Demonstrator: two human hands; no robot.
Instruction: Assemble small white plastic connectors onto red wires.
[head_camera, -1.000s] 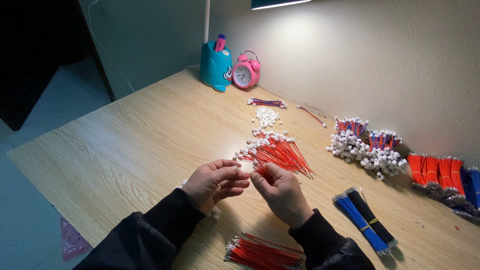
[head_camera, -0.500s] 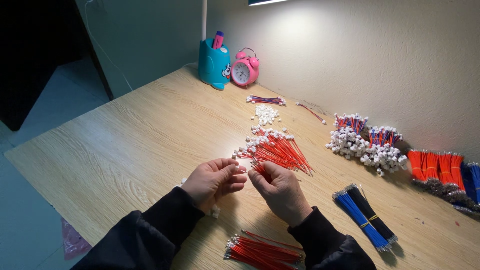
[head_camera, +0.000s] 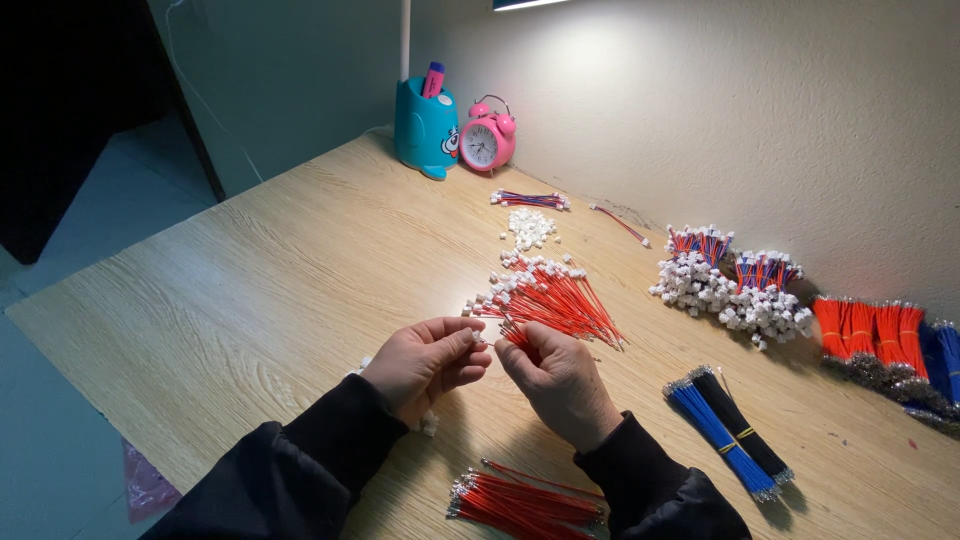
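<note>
My left hand (head_camera: 425, 365) pinches a small white plastic connector (head_camera: 478, 338) between thumb and fingertips. My right hand (head_camera: 558, 380) is closed on a thin red wire (head_camera: 512, 336) whose end meets the connector. Both hands hover low over the wooden table (head_camera: 280, 290), just in front of a loose pile of red wires with white connectors (head_camera: 555, 298). A bundle of bare red wires (head_camera: 520, 505) lies close to my right forearm. A few loose white connectors (head_camera: 430, 425) lie under my left wrist.
A small heap of white connectors (head_camera: 530, 228) lies further back. Finished wire clusters (head_camera: 735, 290) sit at the right, with orange and blue bundles (head_camera: 880, 335) by the wall. Blue and black wire bundles (head_camera: 730, 435) lie right of my hand. A teal pen holder (head_camera: 425, 130) and pink alarm clock (head_camera: 487, 140) stand at the back.
Both hands have stayed in the same place, with only small finger movements around the connector and the wire.
</note>
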